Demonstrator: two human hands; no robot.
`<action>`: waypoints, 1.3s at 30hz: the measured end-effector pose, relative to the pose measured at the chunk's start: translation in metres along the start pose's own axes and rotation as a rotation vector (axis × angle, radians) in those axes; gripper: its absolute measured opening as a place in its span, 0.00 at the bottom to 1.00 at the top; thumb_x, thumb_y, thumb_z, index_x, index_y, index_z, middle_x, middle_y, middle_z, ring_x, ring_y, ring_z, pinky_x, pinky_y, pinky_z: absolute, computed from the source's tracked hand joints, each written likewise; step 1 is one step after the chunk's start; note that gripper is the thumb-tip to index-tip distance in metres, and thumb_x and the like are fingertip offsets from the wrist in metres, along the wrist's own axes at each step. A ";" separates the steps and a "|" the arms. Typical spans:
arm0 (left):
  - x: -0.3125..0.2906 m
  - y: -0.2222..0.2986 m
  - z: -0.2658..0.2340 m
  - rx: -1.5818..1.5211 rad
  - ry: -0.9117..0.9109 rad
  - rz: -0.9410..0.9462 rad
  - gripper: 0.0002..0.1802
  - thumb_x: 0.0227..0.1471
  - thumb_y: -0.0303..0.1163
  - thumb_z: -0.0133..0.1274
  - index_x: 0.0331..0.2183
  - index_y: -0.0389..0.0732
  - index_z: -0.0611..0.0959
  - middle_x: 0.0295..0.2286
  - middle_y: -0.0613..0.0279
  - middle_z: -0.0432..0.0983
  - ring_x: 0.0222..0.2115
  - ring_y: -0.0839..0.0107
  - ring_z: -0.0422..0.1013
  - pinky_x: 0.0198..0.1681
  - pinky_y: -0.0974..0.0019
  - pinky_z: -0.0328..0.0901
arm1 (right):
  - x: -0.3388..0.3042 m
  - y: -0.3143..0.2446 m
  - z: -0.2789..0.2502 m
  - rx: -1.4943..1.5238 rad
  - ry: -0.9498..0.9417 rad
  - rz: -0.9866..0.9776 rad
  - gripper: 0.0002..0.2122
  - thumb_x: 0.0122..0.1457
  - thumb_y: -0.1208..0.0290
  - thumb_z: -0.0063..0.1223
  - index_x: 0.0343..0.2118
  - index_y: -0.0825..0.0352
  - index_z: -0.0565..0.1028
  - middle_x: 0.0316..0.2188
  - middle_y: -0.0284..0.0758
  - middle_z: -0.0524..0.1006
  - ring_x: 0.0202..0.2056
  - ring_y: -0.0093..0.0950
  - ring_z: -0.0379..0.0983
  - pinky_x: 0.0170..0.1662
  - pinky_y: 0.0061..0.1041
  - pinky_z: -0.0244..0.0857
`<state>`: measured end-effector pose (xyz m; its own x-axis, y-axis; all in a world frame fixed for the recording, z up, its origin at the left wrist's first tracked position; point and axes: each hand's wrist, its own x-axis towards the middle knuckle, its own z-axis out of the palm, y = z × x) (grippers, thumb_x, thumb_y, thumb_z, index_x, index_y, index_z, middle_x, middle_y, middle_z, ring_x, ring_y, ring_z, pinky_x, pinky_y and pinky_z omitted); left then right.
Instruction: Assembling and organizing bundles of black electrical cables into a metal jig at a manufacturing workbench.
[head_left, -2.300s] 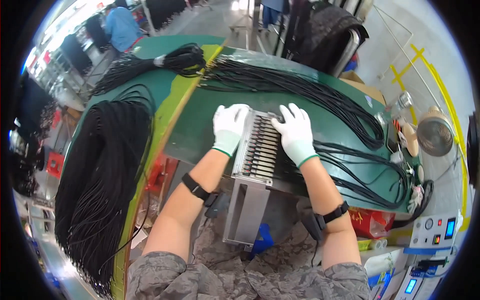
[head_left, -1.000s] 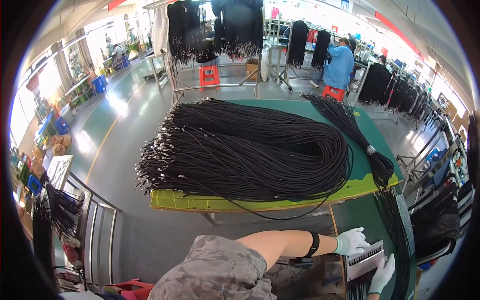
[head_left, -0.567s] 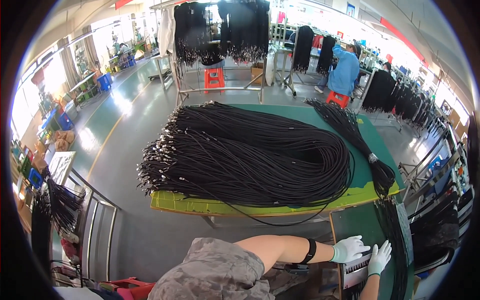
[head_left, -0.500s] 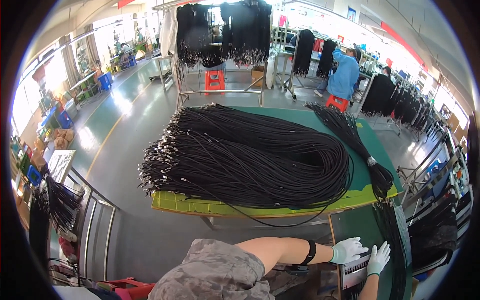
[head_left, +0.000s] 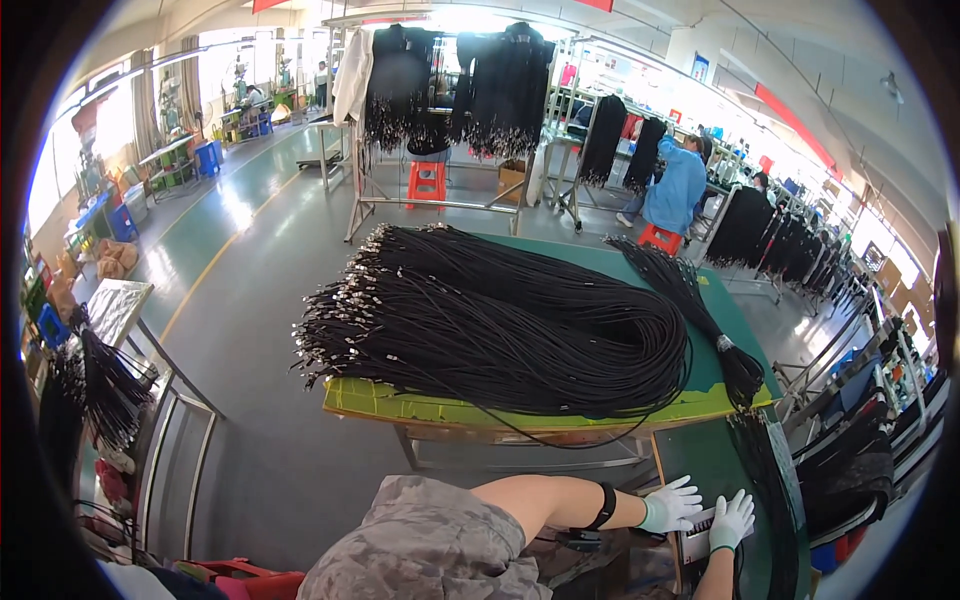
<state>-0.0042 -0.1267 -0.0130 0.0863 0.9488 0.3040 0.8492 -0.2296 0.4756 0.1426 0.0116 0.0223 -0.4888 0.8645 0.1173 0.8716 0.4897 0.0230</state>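
My left hand [head_left: 672, 505], in a white glove, has its fingers stretched out at the left edge of a metal fixture [head_left: 694, 546] with a row of dark slots. My right hand [head_left: 734, 521], gloved too, lies over the fixture's right side with fingers spread. Neither hand shows anything gripped, though the palms hide part of the fixture. Beside my right hand a bundle of thin black cables [head_left: 783, 520] runs lengthwise along the green side bench [head_left: 690, 455].
A large looped pile of black cables [head_left: 500, 320] with metal ends covers the green table [head_left: 740, 325] ahead. A tied cable bundle [head_left: 690, 295] lies at its right. Racks of hanging cables [head_left: 505, 90] stand beyond. A person in blue [head_left: 675, 190] sits at the far right.
My view has tilted up slightly. My left fingers have spread wider, and both hands now cover more of the fixture, the right one reaching across its slots.
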 end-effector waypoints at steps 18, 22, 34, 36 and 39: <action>-0.013 0.012 -0.025 0.120 -0.220 -0.002 0.51 0.42 0.55 0.55 0.61 0.36 0.59 0.62 0.53 0.52 0.65 0.60 0.42 0.66 0.48 0.25 | -0.040 -0.017 -0.008 -0.010 -0.025 -0.016 0.33 0.63 0.45 0.33 0.63 0.67 0.53 0.63 0.51 0.53 0.64 0.49 0.46 0.65 0.47 0.37; -0.016 0.012 -0.023 0.111 -0.209 -0.006 0.52 0.42 0.55 0.56 0.61 0.36 0.58 0.62 0.53 0.50 0.65 0.60 0.42 0.66 0.48 0.25 | -0.038 -0.015 -0.008 -0.024 -0.006 -0.039 0.33 0.63 0.45 0.33 0.63 0.67 0.54 0.63 0.53 0.53 0.64 0.49 0.46 0.64 0.48 0.38; -0.022 0.005 0.000 0.031 -0.025 0.009 0.54 0.38 0.53 0.59 0.60 0.34 0.58 0.61 0.49 0.53 0.64 0.58 0.44 0.67 0.47 0.28 | 0.006 0.008 0.003 -0.023 0.021 0.010 0.33 0.62 0.46 0.35 0.63 0.67 0.54 0.62 0.53 0.55 0.62 0.48 0.51 0.63 0.48 0.42; -0.026 0.006 0.002 0.008 0.024 0.025 0.54 0.38 0.53 0.60 0.60 0.34 0.59 0.60 0.48 0.54 0.64 0.57 0.45 0.67 0.47 0.30 | 0.006 0.011 0.004 -0.011 0.038 0.020 0.33 0.62 0.46 0.35 0.63 0.67 0.55 0.61 0.53 0.56 0.62 0.47 0.51 0.63 0.48 0.43; -0.028 0.007 -0.007 0.024 0.019 0.059 0.53 0.38 0.54 0.60 0.60 0.34 0.60 0.60 0.48 0.55 0.63 0.56 0.46 0.67 0.46 0.31 | 0.010 0.025 0.006 -0.005 0.074 -0.002 0.33 0.62 0.46 0.37 0.62 0.67 0.56 0.61 0.53 0.57 0.61 0.47 0.53 0.62 0.47 0.45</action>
<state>-0.0040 -0.1562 -0.0122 0.1268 0.9293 0.3470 0.8550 -0.2797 0.4367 0.1595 0.0335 0.0180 -0.4870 0.8523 0.1907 0.8706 0.4912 0.0281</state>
